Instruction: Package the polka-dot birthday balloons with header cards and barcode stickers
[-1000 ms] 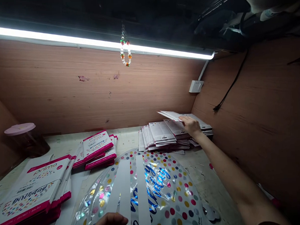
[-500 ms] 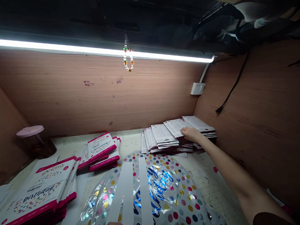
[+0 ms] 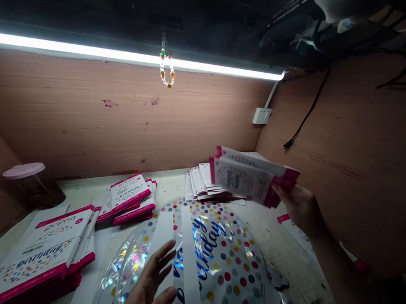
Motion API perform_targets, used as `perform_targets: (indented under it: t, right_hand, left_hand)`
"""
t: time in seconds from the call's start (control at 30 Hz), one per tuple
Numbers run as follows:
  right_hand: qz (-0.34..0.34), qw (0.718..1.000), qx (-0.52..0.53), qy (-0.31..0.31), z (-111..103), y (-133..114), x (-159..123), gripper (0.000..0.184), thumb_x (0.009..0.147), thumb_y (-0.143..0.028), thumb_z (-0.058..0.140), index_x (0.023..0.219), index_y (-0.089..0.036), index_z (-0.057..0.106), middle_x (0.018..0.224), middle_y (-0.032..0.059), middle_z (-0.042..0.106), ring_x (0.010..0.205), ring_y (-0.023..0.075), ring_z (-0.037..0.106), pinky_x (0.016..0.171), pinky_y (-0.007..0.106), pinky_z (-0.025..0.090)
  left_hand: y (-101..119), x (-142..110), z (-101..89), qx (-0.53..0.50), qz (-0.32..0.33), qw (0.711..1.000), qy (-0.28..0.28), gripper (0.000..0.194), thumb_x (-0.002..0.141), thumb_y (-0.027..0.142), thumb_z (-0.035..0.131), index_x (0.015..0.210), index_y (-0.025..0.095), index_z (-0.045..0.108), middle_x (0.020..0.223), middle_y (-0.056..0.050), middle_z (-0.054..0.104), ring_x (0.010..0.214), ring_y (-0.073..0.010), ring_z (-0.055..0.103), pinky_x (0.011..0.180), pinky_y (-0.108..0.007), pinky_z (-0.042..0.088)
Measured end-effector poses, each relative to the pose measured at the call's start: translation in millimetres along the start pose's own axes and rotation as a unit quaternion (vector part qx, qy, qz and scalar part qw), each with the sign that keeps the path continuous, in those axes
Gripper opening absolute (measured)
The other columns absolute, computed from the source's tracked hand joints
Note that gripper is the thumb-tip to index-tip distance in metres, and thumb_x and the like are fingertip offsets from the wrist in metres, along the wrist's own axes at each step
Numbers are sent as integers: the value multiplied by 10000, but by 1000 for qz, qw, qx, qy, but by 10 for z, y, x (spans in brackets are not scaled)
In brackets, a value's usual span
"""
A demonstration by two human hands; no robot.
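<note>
My right hand grips a white and pink printed card sleeve by its near corner and holds it in the air above the bench. Behind it lies a fanned pile of the same sleeves, back sides up. My left hand is open, fingers spread, resting on a flat polka-dot foil balloon with blue script and white strips across it. The balloon lies at the bench's near middle.
Two stacks of pink "primo" cards sit to the left and centre-left. A dark jar with a pink lid stands at far left. A wall switch and black cable are on the right wall. A bead charm hangs from the light.
My right hand lifted one sleeve off the pile and drew it toward me. My left hand slid further up onto the balloon with its fingers spread.
</note>
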State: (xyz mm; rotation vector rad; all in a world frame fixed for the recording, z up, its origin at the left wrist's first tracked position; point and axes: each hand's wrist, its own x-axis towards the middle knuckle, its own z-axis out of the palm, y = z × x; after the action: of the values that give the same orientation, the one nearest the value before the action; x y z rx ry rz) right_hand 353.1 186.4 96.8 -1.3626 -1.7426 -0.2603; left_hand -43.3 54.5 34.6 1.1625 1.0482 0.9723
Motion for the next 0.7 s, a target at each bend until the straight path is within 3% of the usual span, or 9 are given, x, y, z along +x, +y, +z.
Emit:
perform_targets:
  t: [0.07,0.13,0.2,0.3,0.4,0.53,0.7]
  right_hand:
    - [61,986,148,-37,-106,-72,-519,281,904,-421,558,811,-196,698,696,39,711,636,221,676,574,291,544]
    - [125,953,254,-106,-111,-126,-1003,255,880,-422,594,806,-215,724,706,31,726,632,225,686,573,297,560]
    - [175,912,326,-175,-78,-170,-1399,279,868,-456,598,919,-223,743,854,60,756,769,261,715,673,335,591]
    - [232,876,373,-197,-33,-204,-1797,455,842,-514,613,1209,-248,647,1193,103,691,1115,308,641,938,425,539]
    - [259,882,358,-164,10,-157,-2019,487,867,-517,579,1291,-277,559,1259,99,657,1209,290,584,1043,473,455]
    - [264,887,356,-131,122,-12,-2170,455,866,-462,604,1278,-282,539,1164,77,706,1206,274,585,1115,511,356]
    - [272,879,365,-140,128,33,-2136,472,838,-454,638,1260,-257,558,1101,86,724,1149,296,620,1110,511,363]
  left_hand:
    - [-3,76,135,30,2,999,-12,817,825,529,656,1503,374,227,1620,-26,173,1481,-319,146,1185,-521,195]
    - [-47,178,298,44,9,999,-24,883,833,491,666,1528,359,137,1639,-20,60,1497,-301,43,1201,-514,125]
    - [-136,286,453,64,29,996,-49,917,816,457,698,1534,321,143,1639,-38,50,1498,-296,17,1212,-494,48]
    - [-292,390,634,84,38,990,-106,841,841,415,677,1522,281,202,1619,-83,152,1491,-302,93,1214,-505,40]
    - [-367,407,749,88,36,987,-132,732,886,358,623,1499,271,233,1592,-108,205,1471,-308,174,1203,-534,126]
    - [-335,411,823,108,47,984,-135,614,891,243,582,1433,240,294,1529,-134,278,1437,-317,233,1175,-537,200]
    - [-261,477,856,137,63,982,-116,498,862,164,550,1322,224,370,1362,-130,415,1307,-289,395,1105,-501,308]
